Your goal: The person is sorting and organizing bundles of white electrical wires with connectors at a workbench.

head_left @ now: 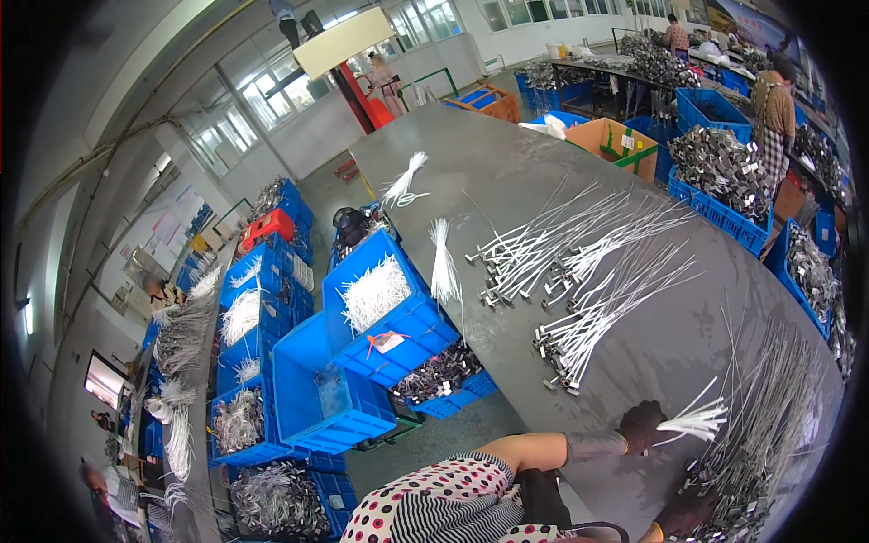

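Observation:
My left hand [642, 428], in a dark glove with a grey sleeve, is closed around a bundle of thin white strips [695, 421] that fan out to the right. My right hand [685, 516], also dark-gloved, is at the lower edge beside a heap of long grey wire-like strands with small dark and shiny ends [742, 471]. Its fingers blend into the heap, so their state is hidden. Beyond my left hand, several bunches of white strands with dark block-like ends [579, 339] lie on the grey table [507, 172].
Tied white bundles lie near the table's left edge [442, 262] and far end [405, 179]. Blue crates stand left of the table, one holding white strips [376, 294], another nearly bare [308, 376]. Filled crates [720, 172] and a cardboard box [615, 145] line the far right. Other people work farther off.

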`<state>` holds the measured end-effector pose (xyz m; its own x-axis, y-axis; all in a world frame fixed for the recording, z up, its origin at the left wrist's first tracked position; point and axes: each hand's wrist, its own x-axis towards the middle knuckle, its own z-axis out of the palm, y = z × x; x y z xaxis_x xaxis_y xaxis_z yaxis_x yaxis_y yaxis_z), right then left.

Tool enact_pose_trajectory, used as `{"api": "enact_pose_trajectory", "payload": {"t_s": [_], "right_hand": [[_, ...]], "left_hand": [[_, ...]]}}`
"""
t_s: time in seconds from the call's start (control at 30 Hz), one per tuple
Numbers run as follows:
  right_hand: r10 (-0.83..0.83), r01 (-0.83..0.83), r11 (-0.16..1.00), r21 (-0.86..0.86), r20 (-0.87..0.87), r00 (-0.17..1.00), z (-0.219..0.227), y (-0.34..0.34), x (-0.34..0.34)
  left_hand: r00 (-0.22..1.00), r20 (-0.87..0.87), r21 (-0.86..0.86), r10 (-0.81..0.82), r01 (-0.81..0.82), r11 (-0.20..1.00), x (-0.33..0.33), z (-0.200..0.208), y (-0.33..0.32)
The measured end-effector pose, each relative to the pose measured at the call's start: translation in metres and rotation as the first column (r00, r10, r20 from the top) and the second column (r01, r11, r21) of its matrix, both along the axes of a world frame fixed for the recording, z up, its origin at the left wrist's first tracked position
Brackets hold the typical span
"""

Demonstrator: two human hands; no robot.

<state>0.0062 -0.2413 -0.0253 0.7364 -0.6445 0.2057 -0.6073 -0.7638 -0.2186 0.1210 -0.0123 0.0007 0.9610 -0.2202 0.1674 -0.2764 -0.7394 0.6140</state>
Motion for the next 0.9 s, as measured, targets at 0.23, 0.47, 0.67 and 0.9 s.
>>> {"api": "enact_pose_trajectory", "payload": {"t_s": [0.23, 0.47, 0.67, 0.9], "right_hand": [[-0.016, 0.017, 1.0, 0.003, -0.171, 0.985, -0.017, 0.013, -0.003], [0.07, -0.057, 0.996, 0.066, -0.212, 0.975, -0.048, -0.027, -0.006], [0.252, -0.245, 0.967, 0.064, -0.157, 0.955, -0.135, -0.077, -0.013], [-0.154, -0.172, 0.818, 0.55, 0.495, 0.855, -0.126, -0.089, -0.015]], "left_hand": [[0.836, -0.544, -0.475, -0.073, -0.236, 0.848, 0.015, -0.095, 0.061], [0.575, -0.8, -0.551, -0.171, -0.591, 0.59, 0.034, -0.105, 0.159], [0.67, -0.74, -0.516, -0.053, -0.515, 0.684, 0.04, -0.104, 0.181], [0.722, -0.656, -0.496, 0.22, -0.632, 0.595, 0.043, -0.107, 0.191]]}}
